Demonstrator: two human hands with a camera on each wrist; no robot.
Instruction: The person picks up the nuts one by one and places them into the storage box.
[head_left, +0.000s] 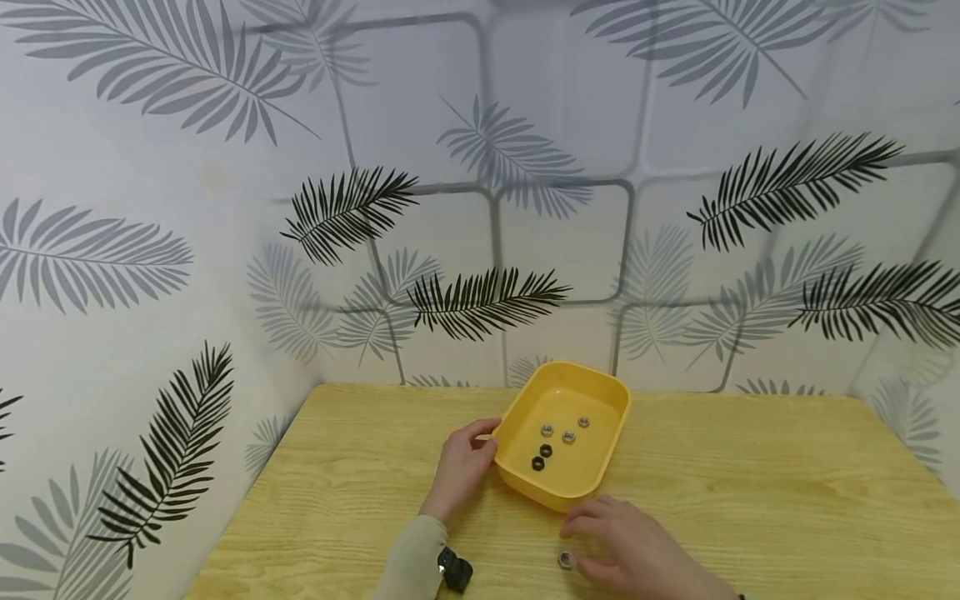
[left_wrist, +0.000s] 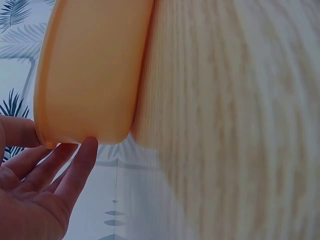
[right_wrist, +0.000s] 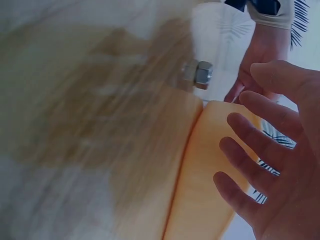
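- Nearest in, the right hand [head_left: 637, 554] hovers low over the wooden table [head_left: 787, 500], fingers spread and relaxed, gripping nothing.
- A loose silver nut [head_left: 566, 559] lies on the wood just beside those fingertips, on the thumb side; the right wrist view shows the same nut [right_wrist: 198, 74] just beyond the splayed fingers [right_wrist: 250, 135].
- To lift it cleanly, I'd say thumb and forefinger should close on its flat sides, pinching from above rather than sliding it along the grain.
- A small black object [head_left: 454, 572] sits by the left sleeve; what it is, I can't tell.
- Just past the right fingertips sits the yellow tray [head_left: 525, 479], near wall close to them.
- The left hand [head_left: 461, 467] steadies the tray's left end, fingers loosely extended against the wall, thumb up at the rim; the left wrist view confirms fingertips [left_wrist: 87, 150] touching the corner.
- That bracing looks wise: it should stop the light tray skidding.
- Inside, beyond both hands, lie three silver nuts [head_left: 567, 437] and two black nuts [head_left: 542, 457], clustered mid-floor.
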